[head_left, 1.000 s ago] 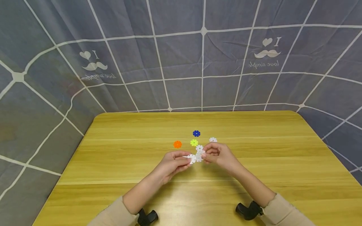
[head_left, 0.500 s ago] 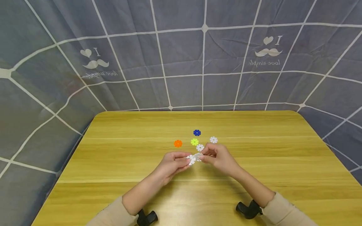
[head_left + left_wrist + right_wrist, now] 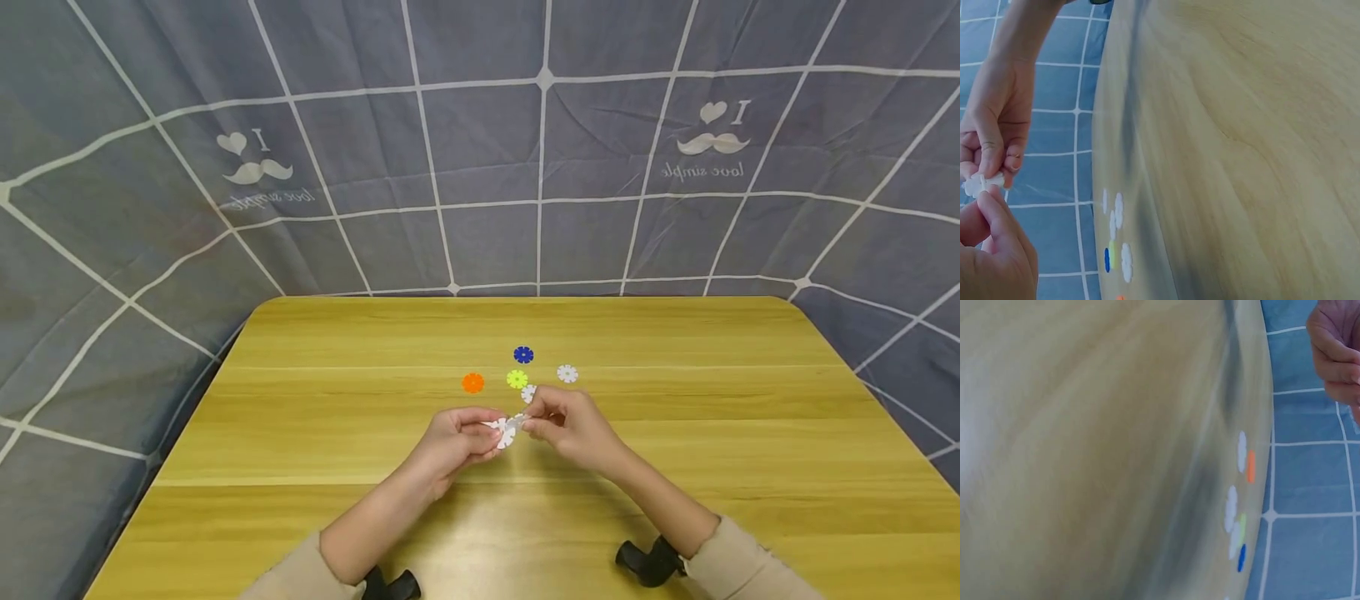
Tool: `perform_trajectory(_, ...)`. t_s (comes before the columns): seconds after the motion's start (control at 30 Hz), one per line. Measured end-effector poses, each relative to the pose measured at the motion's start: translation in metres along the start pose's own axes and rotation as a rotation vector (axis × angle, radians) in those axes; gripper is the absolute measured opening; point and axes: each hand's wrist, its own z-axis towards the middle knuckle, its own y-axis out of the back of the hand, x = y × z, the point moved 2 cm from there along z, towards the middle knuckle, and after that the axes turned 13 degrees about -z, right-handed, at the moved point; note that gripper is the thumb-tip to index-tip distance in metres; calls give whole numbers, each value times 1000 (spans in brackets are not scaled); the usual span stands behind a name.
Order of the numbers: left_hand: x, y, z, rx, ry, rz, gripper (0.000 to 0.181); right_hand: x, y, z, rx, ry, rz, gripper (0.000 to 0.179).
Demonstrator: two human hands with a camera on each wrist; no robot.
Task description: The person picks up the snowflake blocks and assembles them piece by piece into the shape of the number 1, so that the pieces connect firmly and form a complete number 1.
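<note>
Between thumb and fingers, my left hand [image 3: 467,437] pinches a white notched plastic disc [image 3: 506,435]. A second white notched disc [image 3: 516,422], tilted partly edge-on, is pinched by my right hand [image 3: 573,423] and meets the first one's rim. From the left wrist view, the two joined white discs [image 3: 982,185] sit crosswise between the fingertips of my left hand [image 3: 996,250] and right hand [image 3: 997,119]. The right wrist view catches only my left hand [image 3: 1340,356] at its edge; the held discs are mostly cut off there.
Beyond the hands lie notched discs: orange [image 3: 472,382], yellow-green [image 3: 517,379], blue [image 3: 523,355] and white [image 3: 567,373]. Another white disc [image 3: 528,392] is partly behind the right fingers. More white discs [image 3: 1127,262] show in the wrist views. A grey curtain [image 3: 480,167] borders the wooden table [image 3: 675,350].
The disc in my right hand has turned from nearly face-on to tilted and moved left against the left hand's disc. My right hand has shifted slightly left; the loose discs stay put.
</note>
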Motion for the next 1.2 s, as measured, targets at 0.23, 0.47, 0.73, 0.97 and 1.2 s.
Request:
perform_trajectory(0.23,-2,4,2,-43,-4,20,30,-7,-11,-1,-55,-96,80,14)
perform_trajectory(0.47,1,8,4,1,36,-16,30,-14,-9,-1,20,-170,128,4)
perform_trajectory(0.73,5,9,6,61,86,18,20,-20,-5,-4,71,-195,119,9)
perform_trajectory(0.97,9,8,9,112,110,26,27,-23,-4,-3,77,-198,88,13)
perform_trajectory(1.2,12,4,12,133,131,30,33,-24,-3,-3,87,-192,83,14)
